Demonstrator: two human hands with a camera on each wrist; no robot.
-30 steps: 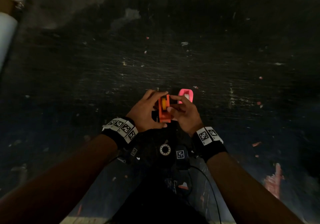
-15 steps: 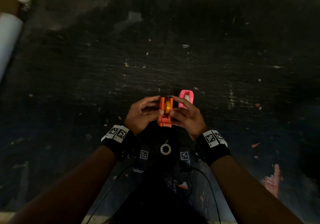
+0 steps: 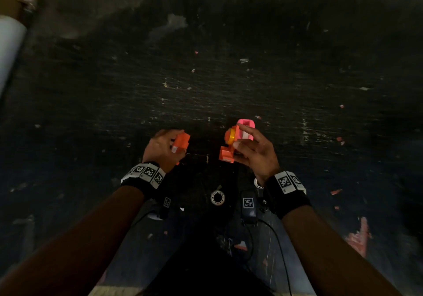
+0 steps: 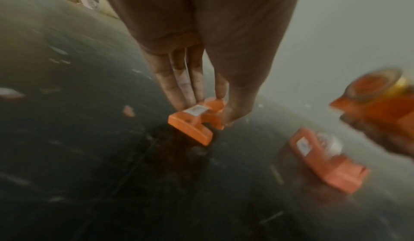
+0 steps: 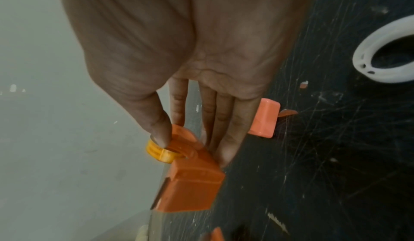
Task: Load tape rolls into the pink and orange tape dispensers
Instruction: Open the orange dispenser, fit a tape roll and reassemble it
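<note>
The orange tape dispenser is split into two halves. My left hand [image 3: 175, 145] pinches the bare orange half [image 3: 181, 142], seen with a white label as the orange half [image 4: 192, 121] under the left hand [image 4: 208, 106]. My right hand [image 3: 238, 141] grips the other orange half [image 3: 226, 153], which carries a yellow spool [image 3: 231, 136]. In the right wrist view the right hand [image 5: 190, 147] has its thumb on the yellow spool [image 5: 158, 152] and its fingers behind the orange half [image 5: 192, 188]. The pink dispenser [image 3: 246, 127] stands on the table just beyond my right hand.
A white ring [image 3: 217, 197] lies on the dark scratched table [image 3: 229, 78] between my wrists, and another white ring [image 5: 392, 50] lies by my right wrist. Pale rolls [image 3: 9, 43] sit at the far left edge. Cables trail toward me.
The orange dispenser, held together in both hands before, has come apart. My left hand moved left with one half and my right hand moved right with the spool half.
</note>
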